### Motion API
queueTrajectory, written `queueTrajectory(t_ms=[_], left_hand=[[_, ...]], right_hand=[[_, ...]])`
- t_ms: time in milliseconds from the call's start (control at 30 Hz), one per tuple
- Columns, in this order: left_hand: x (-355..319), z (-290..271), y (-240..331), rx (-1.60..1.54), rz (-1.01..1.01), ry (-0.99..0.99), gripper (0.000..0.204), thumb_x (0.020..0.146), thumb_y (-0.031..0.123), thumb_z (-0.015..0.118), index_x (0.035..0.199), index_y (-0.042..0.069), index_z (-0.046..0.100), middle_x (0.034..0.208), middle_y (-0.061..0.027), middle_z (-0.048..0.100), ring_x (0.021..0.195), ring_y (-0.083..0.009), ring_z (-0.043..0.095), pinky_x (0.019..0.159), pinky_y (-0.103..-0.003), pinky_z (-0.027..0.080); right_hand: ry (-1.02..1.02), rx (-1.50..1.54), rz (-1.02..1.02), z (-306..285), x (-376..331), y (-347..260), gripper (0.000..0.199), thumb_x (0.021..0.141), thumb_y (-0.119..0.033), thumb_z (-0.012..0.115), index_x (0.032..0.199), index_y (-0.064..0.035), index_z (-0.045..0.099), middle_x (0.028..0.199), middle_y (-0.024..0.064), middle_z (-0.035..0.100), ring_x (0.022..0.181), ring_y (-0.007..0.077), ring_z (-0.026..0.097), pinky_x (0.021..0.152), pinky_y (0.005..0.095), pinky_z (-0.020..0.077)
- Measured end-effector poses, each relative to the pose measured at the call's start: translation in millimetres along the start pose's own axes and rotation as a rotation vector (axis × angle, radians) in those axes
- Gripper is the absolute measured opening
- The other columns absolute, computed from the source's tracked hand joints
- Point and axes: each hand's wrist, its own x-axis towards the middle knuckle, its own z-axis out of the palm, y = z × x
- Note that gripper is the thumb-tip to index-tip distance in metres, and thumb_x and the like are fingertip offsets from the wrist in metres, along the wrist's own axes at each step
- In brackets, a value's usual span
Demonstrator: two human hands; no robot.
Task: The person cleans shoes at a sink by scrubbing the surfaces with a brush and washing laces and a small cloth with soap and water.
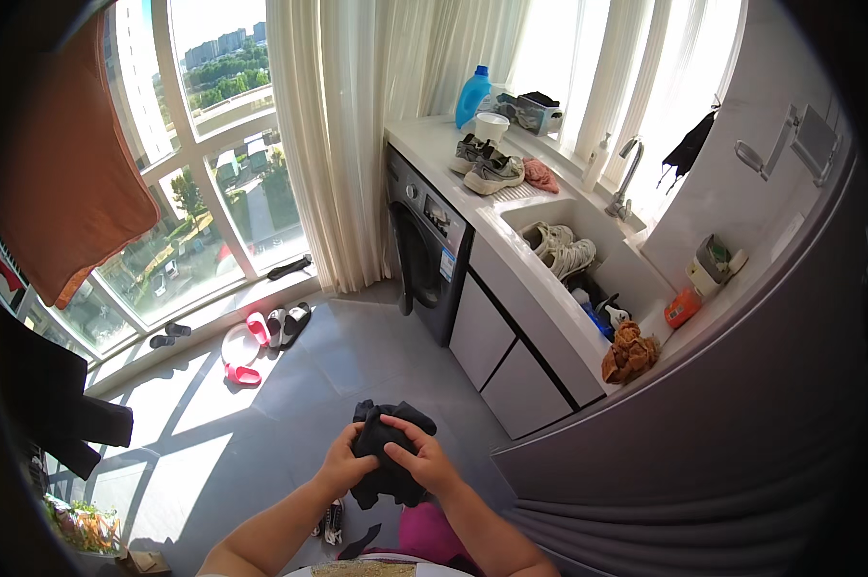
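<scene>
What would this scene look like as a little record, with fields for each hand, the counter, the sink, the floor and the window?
Left hand: holding dark cloth
Right hand: holding the same cloth
Counter: gray sneakers, blue bottle, white tub
Under counter: washing machine
Sink: white shoes inside
Floor: pink slippers
Window: cream curtain beside it

Crumpled black cloth (388, 484) hangs between both hands (342, 466) (428, 465).
</scene>
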Motion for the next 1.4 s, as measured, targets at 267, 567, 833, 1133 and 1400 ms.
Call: queueTrajectory(t_ms=[267,567,833,1133,1400], left_hand=[[237,5,129,-0.592,0.084,0.129,0.027,0.080,0.001,0.050,0.108,0.002,0.053,0.096,-0.0086,0.061,0.084,-0.0183,0.061,0.075,-0.030,0.052],[502,-2,243,-0.816,0.174,-0.093,0.029,0.082,0.004,0.050,0.111,0.003,0.052,0.099,-0.0096,0.061,0.088,-0.0207,0.061,0.076,-0.033,0.053],[765,-21,359,-0.614,0.351,0.028,0.033,0.082,0.009,0.057,0.112,0.001,0.047,0.099,-0.0108,0.058,0.088,-0.0220,0.061,0.075,-0.035,0.053],[923,-3,353,-0.210,0.043,0.098,0.050,0.082,0.025,0.062,0.123,0.004,0.040,0.117,-0.0116,0.049,0.108,-0.0231,0.048,0.091,-0.040,0.037],[725,117,336,0.548,1.276,-0.432,0.040,0.072,0.014,0.069,0.108,0.007,0.053,0.119,-0.0127,0.048,0.108,-0.0308,0.047,0.096,-0.040,0.033]], right_hand=[[0.147,-0.275,-0.083,-124,151,-109,0.073,0.079,-0.010,0.065,0.140,-0.0105,0.024,0.124,0.0101,0.045,0.109,0.0171,0.047,0.094,0.0315,0.0366],[0.328,-0.181,-0.383,-210,388,-173,0.043,0.086,0.001,0.053,0.127,-0.0014,0.044,0.108,0.0014,0.054,0.090,0.0058,0.049,0.079,0.0199,0.0400],[0.715,-0.146,-0.212,-287,435,-222,0.027,0.087,-0.008,0.056,0.113,0.0003,0.057,0.100,0.0050,0.062,0.088,0.0075,0.056,0.078,0.0203,0.0441],[0.834,-0.132,0.119,-316,379,-227,0.025,0.086,-0.007,0.058,0.110,0.0018,0.057,0.100,0.0068,0.062,0.092,0.0100,0.058,0.082,0.0222,0.0450],[0.865,-0.243,0.192,-331,342,-238,0.026,0.085,-0.015,0.061,0.108,-0.0032,0.061,0.092,0.0030,0.064,0.080,0.0060,0.057,0.072,0.0216,0.0456]])
